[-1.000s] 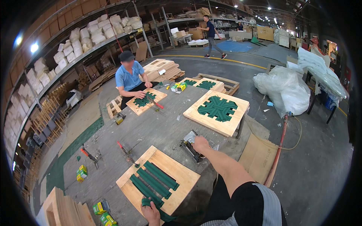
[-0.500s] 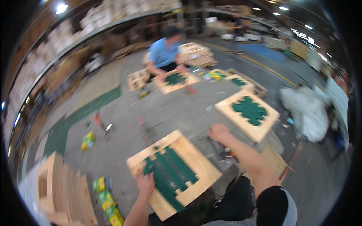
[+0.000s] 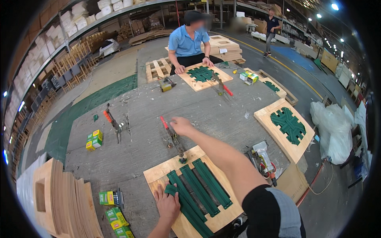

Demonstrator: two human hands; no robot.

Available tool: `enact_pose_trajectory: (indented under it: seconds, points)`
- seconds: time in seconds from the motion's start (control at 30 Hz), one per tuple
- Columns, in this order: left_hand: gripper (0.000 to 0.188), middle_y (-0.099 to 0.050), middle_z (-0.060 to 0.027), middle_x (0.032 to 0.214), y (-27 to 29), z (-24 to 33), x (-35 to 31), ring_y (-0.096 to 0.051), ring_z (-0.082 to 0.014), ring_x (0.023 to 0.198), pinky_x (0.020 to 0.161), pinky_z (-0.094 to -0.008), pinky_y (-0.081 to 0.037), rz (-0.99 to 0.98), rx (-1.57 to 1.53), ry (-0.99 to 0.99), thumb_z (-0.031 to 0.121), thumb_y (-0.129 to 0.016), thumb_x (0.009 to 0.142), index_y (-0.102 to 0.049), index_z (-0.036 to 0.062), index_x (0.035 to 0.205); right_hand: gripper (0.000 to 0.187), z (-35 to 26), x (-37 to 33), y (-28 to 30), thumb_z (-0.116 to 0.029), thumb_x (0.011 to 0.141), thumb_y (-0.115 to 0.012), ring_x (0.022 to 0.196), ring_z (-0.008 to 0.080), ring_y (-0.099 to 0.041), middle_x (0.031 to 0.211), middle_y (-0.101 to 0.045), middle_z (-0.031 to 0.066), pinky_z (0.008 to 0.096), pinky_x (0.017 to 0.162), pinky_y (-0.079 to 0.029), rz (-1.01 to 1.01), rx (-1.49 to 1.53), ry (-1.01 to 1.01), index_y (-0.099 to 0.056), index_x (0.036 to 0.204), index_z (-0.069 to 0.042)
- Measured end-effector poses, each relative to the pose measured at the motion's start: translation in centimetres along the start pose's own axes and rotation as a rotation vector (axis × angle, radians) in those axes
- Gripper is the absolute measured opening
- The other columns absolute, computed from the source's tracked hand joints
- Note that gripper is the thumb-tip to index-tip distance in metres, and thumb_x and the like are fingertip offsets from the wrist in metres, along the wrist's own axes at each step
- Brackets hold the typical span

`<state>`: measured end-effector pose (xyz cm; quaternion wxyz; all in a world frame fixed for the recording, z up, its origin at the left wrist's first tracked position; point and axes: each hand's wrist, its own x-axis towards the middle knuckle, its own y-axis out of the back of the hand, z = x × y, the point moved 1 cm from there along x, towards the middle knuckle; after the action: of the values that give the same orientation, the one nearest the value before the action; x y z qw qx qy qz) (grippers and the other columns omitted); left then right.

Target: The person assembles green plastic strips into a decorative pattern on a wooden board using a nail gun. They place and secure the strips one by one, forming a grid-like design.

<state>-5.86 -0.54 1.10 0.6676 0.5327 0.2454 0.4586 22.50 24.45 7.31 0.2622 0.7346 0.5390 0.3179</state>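
Note:
A square wooden frame [image 3: 160, 173] with several dark green webbing straps [image 3: 200, 190] stretched lengthwise lies in front of me. My left hand [image 3: 168, 204] rests on its left side, pinching the curled end of a green strap [image 3: 171, 189] between fingers and thumb. My right arm reaches across the frame. Beyond the far edge, my right hand [image 3: 181, 125] hovers beside the red handle of a toggle clamp [image 3: 170, 133]. Its fingers are loosely curled with a small gap from the handle. The clamp's foot is over the frame's far edge.
Right of me lie a staple gun [image 3: 264, 158] and another frame with woven straps [image 3: 288, 125]. Wooden frames [image 3: 65, 198] are stacked at left beside yellow-green boxes [image 3: 115, 218]. A second clamp [image 3: 114, 123] stands farther left. Across the table, a person in blue [image 3: 188, 43] handles another frame.
My right hand has swung left and away from me, from the tools at right to the red-handled clamp. My left hand stays at the frame's left side with the strap. The view has shifted.

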Motion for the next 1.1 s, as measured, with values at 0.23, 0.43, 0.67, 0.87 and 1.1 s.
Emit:
enact_pose_trajectory:
  seconds: [0.23, 0.43, 0.67, 0.87, 1.1]
  points:
    - [0.043, -0.048, -0.0139, 0.158, -0.1, -1.0, 0.3, -0.034, -0.0489, 0.149, 0.121, -0.0644, -0.022, -0.051, -0.007, 0.054, 0.029, -0.055, 0.104, -0.060, 0.0184, 0.146, 0.062, -2.9, 6.0, -7.2, -0.039, 0.101, -0.063, 0.133, 0.0382, -0.057, 0.145, -0.059, 0.0204, 0.0455, 0.109, -0.047, -0.375, 0.418, -0.373, -0.048, 0.150, -0.005]
    - [0.043, -0.049, -0.0146, 0.157, -0.4, -0.5, 0.7, -0.033, -0.0497, 0.150, 0.122, -0.0637, -0.020, -0.056, -0.052, 0.034, 0.027, -0.056, 0.103, -0.061, 0.0186, 0.146, 0.060, -0.2, 8.6, -7.9, -0.041, 0.099, -0.067, 0.134, 0.0361, -0.057, 0.144, -0.060, 0.0182, 0.0445, 0.108, -0.047, -0.250, 0.277, -0.290, -0.052, 0.144, -0.004]
    - [0.043, -0.050, -0.0140, 0.157, -0.2, -0.6, 0.2, -0.033, -0.0479, 0.150, 0.123, -0.0629, -0.019, -0.058, -0.036, 0.082, 0.028, -0.056, 0.103, -0.062, 0.0181, 0.145, 0.049, -6.1, 9.6, -1.7, -0.052, 0.105, -0.055, 0.062, 0.0232, -0.066, 0.081, -0.069, 0.0151, 0.0421, 0.063, -0.056, -0.317, 0.759, -0.128, -0.059, 0.126, -0.007]
    - [0.044, -0.048, -0.0147, 0.158, -0.2, 0.5, 0.9, -0.033, -0.0478, 0.150, 0.123, -0.0634, -0.017, -0.074, -0.058, 0.040, 0.029, -0.055, 0.103, -0.062, 0.0161, 0.145, 0.039, -8.3, 1.6, 6.2, -0.044, 0.103, -0.061, 0.079, 0.0273, -0.069, 0.086, -0.070, 0.0127, 0.0431, 0.073, -0.055, -0.064, 0.369, 0.337, -0.065, 0.110, -0.005]
    - [0.042, -0.049, -0.0142, 0.157, 0.4, 0.5, -0.1, -0.035, -0.0470, 0.148, 0.123, -0.0585, -0.021, -0.022, 0.015, 0.021, 0.025, -0.050, 0.106, -0.061, 0.0098, 0.144, 0.042, -0.8, -26.0, 12.0, -0.037, 0.101, -0.065, 0.112, 0.0326, -0.069, 0.115, -0.072, 0.0176, 0.0407, 0.096, -0.054, -0.080, 0.231, 0.095, -0.067, 0.129, -0.006]
